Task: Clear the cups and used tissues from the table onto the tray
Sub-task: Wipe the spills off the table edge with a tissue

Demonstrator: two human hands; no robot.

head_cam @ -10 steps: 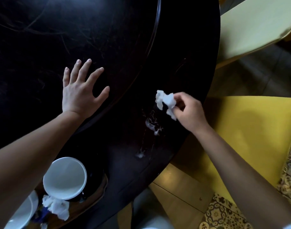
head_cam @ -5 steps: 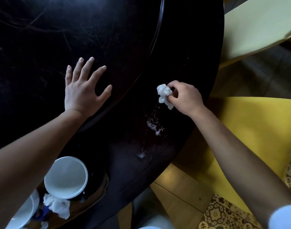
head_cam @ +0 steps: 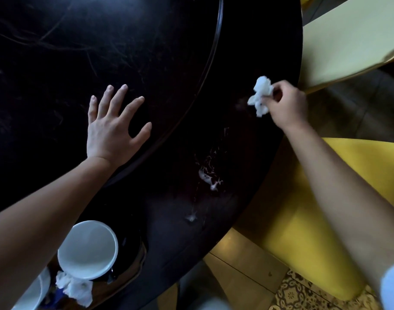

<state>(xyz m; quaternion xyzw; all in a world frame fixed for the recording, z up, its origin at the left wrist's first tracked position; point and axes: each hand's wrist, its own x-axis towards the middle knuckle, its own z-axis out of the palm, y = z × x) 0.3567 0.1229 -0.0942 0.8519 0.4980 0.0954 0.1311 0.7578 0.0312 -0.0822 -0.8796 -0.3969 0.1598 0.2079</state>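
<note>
fingers of your right hand pinch a crumpled tissue near the dark table's right edge. your left hand lies flat, fingers spread. a white cup and another tissue sit at bottom left.

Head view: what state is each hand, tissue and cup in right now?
Left hand: open, flat on the dark table.
Right hand: pinching a crumpled tissue.
White cup: upright, looks empty, on the tray.
Second tissue: crumpled beside that cup.
</note>
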